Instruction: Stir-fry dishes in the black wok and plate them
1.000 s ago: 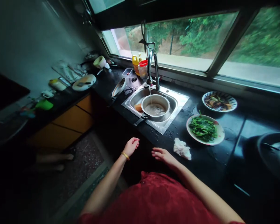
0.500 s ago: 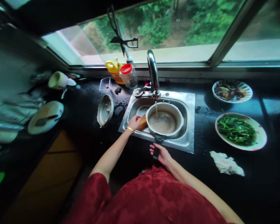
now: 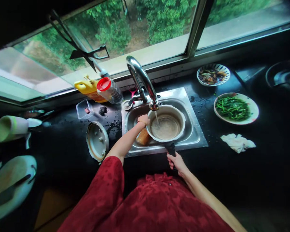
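Observation:
A grey pot [image 3: 166, 125] stands in the steel sink [image 3: 197, 132], part full of murky water. A thin stream runs into it from the chrome tap [image 3: 141, 80]. My right hand [image 3: 175, 161] is closed round the pot's black handle [image 3: 171, 149] at the sink's front edge. My left hand [image 3: 143, 120], with a gold bangle on the wrist, rests on the pot's left rim, fingers curled over it. An orange-brown block [image 3: 143, 137] lies in the sink just below that hand.
A pot lid [image 3: 97, 145] lies left of the sink. Behind it stand a yellow bottle [image 3: 88, 88], a red-capped jar [image 3: 110, 91] and a clear box [image 3: 83, 109]. To the right are a plate of greens [image 3: 235, 108], another dish [image 3: 213, 74] and a crumpled white cloth [image 3: 237, 142].
I have stepped up to the sink. My right hand closed on the pot handle. My left hand went from the orange block to the pot's rim.

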Demonstrator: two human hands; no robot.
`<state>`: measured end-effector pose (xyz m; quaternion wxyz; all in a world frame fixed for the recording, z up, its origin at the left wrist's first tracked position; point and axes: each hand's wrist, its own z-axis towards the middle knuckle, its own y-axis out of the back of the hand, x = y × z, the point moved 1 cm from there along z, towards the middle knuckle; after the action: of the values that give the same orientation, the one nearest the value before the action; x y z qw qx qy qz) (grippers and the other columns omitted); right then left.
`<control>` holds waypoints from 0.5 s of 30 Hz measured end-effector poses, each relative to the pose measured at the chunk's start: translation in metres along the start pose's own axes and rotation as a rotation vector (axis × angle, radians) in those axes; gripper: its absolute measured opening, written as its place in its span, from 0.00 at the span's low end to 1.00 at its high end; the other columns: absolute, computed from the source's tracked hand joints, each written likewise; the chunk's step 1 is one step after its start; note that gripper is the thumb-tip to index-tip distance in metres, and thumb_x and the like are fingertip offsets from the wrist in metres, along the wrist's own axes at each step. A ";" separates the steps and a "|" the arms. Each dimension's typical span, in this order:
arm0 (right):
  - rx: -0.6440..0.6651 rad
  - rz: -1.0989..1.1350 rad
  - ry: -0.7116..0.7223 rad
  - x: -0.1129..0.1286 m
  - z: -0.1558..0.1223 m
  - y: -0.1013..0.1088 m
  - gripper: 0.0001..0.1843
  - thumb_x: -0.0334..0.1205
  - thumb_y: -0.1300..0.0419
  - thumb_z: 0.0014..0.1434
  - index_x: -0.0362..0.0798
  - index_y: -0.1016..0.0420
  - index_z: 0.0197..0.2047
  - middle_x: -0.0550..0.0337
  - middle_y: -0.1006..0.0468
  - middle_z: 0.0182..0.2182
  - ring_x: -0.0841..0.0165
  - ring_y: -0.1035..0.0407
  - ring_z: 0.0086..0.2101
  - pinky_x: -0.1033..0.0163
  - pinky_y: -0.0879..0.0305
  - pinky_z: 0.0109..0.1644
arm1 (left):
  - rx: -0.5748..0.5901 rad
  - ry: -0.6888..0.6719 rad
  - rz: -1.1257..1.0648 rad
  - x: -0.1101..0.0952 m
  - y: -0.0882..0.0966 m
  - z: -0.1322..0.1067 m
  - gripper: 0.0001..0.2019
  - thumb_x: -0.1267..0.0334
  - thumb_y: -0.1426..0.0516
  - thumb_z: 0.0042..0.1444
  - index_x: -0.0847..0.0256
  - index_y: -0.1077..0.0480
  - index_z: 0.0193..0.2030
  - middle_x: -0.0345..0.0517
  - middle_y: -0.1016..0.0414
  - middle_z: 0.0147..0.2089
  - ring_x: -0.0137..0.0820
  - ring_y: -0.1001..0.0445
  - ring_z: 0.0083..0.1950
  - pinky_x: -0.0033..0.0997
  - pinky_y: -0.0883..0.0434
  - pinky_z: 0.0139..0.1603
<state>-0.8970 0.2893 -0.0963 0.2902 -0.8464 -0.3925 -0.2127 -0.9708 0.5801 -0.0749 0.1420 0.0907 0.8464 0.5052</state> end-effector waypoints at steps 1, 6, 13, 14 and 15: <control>-0.007 -0.047 0.029 0.003 -0.002 0.000 0.16 0.41 0.38 0.44 0.47 0.41 0.33 0.73 0.39 0.16 0.80 0.50 0.13 0.73 0.52 0.12 | -0.007 -0.009 -0.006 0.003 -0.001 0.000 0.13 0.58 0.44 0.54 0.67 0.28 0.39 0.64 0.27 0.45 0.47 0.28 0.49 0.38 0.34 0.47; -0.030 -0.301 0.098 0.031 -0.024 0.005 0.14 0.43 0.42 0.47 0.49 0.44 0.33 0.74 0.40 0.16 0.79 0.50 0.13 0.73 0.50 0.11 | -0.063 -0.052 -0.103 0.013 0.003 -0.003 0.19 0.54 0.52 0.59 0.65 0.27 0.30 0.60 0.25 0.36 0.42 0.27 0.43 0.31 0.36 0.42; 0.023 -0.379 0.086 0.067 -0.079 0.015 0.15 0.43 0.43 0.48 0.49 0.46 0.34 0.75 0.41 0.16 0.80 0.51 0.13 0.73 0.49 0.12 | -0.059 -0.194 -0.314 0.019 0.032 -0.022 0.28 0.51 0.59 0.61 0.65 0.30 0.19 0.49 0.31 0.22 0.31 0.34 0.28 0.27 0.43 0.30; 0.025 -0.374 0.077 0.069 -0.086 0.016 0.15 0.44 0.43 0.48 0.49 0.46 0.34 0.75 0.40 0.16 0.80 0.51 0.13 0.73 0.49 0.12 | -0.053 -0.226 -0.318 0.019 0.034 -0.027 0.28 0.51 0.58 0.61 0.65 0.32 0.17 0.46 0.34 0.19 0.29 0.37 0.25 0.27 0.45 0.28; 0.028 -0.363 0.070 0.069 -0.092 0.018 0.16 0.45 0.42 0.48 0.49 0.46 0.34 0.75 0.40 0.16 0.80 0.51 0.13 0.73 0.49 0.12 | -0.054 -0.257 -0.310 0.018 0.035 -0.032 0.28 0.51 0.57 0.60 0.64 0.34 0.16 0.44 0.37 0.18 0.28 0.40 0.24 0.27 0.47 0.27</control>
<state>-0.8537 0.2572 0.0065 0.2721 -0.7497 -0.5315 -0.2853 -0.9983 0.5759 -0.0323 0.3273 0.0193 0.8113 0.4841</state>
